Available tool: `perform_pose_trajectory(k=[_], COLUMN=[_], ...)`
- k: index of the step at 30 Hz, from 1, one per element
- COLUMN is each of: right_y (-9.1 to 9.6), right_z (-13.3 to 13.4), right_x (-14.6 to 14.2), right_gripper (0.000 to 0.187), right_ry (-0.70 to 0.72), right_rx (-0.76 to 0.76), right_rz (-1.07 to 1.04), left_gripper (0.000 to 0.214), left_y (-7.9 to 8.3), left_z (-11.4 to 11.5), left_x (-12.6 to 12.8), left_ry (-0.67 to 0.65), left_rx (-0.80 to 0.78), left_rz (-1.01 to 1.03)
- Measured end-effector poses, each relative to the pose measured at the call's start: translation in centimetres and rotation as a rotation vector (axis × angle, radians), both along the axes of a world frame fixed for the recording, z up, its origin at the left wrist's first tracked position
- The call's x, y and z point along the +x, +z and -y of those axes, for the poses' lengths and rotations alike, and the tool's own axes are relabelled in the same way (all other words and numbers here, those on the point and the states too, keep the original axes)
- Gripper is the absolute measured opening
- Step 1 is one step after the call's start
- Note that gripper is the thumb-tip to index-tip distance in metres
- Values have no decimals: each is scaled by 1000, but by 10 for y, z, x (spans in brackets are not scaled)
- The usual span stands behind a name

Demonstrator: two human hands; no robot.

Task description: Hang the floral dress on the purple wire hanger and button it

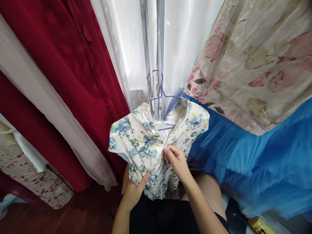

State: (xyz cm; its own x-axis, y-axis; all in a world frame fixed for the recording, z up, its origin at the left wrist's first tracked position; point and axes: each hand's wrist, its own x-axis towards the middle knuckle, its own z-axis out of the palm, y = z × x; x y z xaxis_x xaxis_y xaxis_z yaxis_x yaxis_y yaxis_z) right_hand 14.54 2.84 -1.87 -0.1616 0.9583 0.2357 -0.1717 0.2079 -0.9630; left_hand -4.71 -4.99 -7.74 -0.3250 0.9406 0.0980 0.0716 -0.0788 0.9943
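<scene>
A small, dark, script-like mark (196,97) sits near the lower left corner of the pink-flowered cloth (258,61), too small to read; the right hand (176,159) has its thumb and forefinger closed in a narrow pinch at the base of the neck opening of the floral garment (146,143), its other fingers curled in; the left hand (136,191) holds the garment's lower side edge, thumb (146,178) flat on the front and the fingers hidden behind the fabric; the garment, white with blue flowers and yellow touches, is on a purple hanger (162,92), in front of grey uprights (159,42) and white drapery (126,48), above the person's dark-clothed lap (165,217); red cloth (83,81) hangs to its left; blue gauzy fabric (234,159) spreads to its right, below the pink-flowered cloth; a yellow object (260,225) lies at the lower right edge.
</scene>
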Motion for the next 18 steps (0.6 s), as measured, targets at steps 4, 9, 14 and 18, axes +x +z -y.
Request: perform_pose_trajectory(k=[4, 9, 14, 18], right_y=[-8, -15, -1, 21], right_z=[10, 35, 42, 26], right_x=[11, 17, 28, 37], right_gripper=[42, 43, 40, 35], right_ry=[-47, -28, 27, 58], right_rx=[-36, -77, -89, -171], right_rz=[18, 64, 130, 82], left_gripper=[59, 37, 15, 7], left_y=[0, -3, 7, 21], left_z=[-9, -23, -44, -51], left_x=[14, 53, 92, 99], left_ry=[359, 125, -61, -126], left_rx=[275, 506, 399, 410], left_rz=[-165, -459, -415, -407])
